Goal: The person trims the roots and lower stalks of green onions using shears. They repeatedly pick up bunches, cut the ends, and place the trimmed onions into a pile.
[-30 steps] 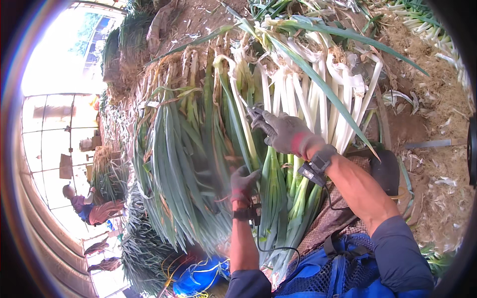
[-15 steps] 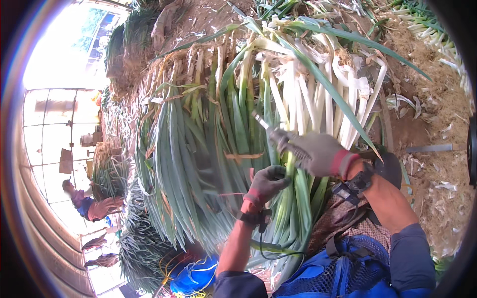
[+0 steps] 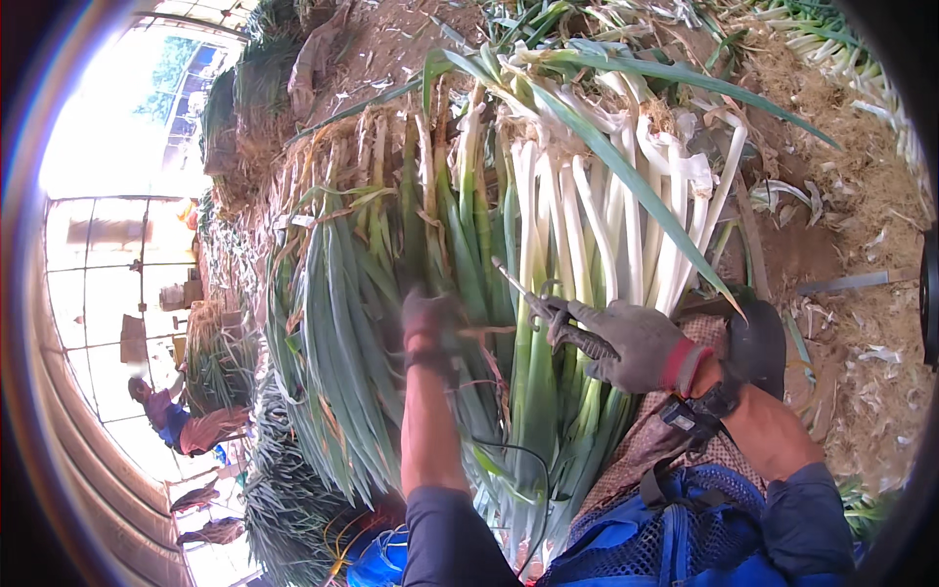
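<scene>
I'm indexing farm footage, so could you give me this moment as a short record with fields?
Right hand: gloved, holding a thin-tipped tool
Left hand: gloved, blurred, over green leaves; contact and grip unclear
White stalks: toward the right of the pile, beyond the right hand
Long leaf: lying slantwise across the white stalks
Ground at right: metal strip among scraps
Background left: another person beside a stack of onions
</scene>
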`<act>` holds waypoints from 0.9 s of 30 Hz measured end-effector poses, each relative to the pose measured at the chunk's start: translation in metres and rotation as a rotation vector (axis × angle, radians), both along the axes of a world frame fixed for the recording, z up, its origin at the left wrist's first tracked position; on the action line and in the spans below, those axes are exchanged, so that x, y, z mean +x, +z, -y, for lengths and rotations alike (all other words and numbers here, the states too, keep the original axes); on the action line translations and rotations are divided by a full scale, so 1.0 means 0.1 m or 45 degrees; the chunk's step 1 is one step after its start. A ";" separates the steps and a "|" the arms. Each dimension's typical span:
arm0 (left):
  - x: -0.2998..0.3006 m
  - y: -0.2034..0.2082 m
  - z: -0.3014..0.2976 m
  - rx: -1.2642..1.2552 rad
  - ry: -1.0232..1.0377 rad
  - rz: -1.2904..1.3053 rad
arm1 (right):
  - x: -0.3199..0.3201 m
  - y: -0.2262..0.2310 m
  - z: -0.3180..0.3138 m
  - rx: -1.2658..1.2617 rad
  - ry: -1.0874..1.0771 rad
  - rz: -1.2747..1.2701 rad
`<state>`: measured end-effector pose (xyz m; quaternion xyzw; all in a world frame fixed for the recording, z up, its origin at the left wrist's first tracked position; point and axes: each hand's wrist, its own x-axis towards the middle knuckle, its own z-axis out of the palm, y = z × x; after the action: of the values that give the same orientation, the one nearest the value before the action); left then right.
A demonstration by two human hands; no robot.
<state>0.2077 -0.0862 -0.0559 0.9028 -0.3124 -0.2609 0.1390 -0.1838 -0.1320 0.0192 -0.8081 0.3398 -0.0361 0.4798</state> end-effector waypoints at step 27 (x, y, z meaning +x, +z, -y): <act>-0.96 -0.15 -0.36 0.087 -0.058 0.561 | 0.64 -0.03 -0.08 0.241 0.141 -0.136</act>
<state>0.1118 -0.0505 -0.0704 0.9348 -0.3466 -0.0709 0.0308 -0.1201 -0.1235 0.0158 -0.7775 0.3215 0.0659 0.5364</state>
